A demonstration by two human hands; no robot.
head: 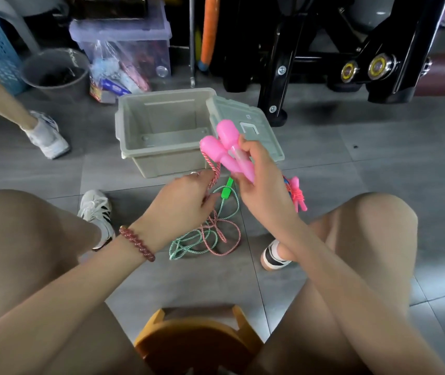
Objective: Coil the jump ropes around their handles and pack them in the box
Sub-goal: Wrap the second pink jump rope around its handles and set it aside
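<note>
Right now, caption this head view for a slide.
Right hand grips two pink handles; left hand pinches their rope.

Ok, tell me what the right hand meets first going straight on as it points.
Likely the lid leaning on the box, though the right hand gripping the pink handles is raised; depth unclear.

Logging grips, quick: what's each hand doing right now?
Left hand: pinching the pink rope.
Right hand: gripping both pink handles.

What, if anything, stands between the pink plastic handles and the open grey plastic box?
Nothing visible. The right hand holds the pink plastic handles in front of the grey plastic box, which is open; its grey lid leans at its right side.
</note>
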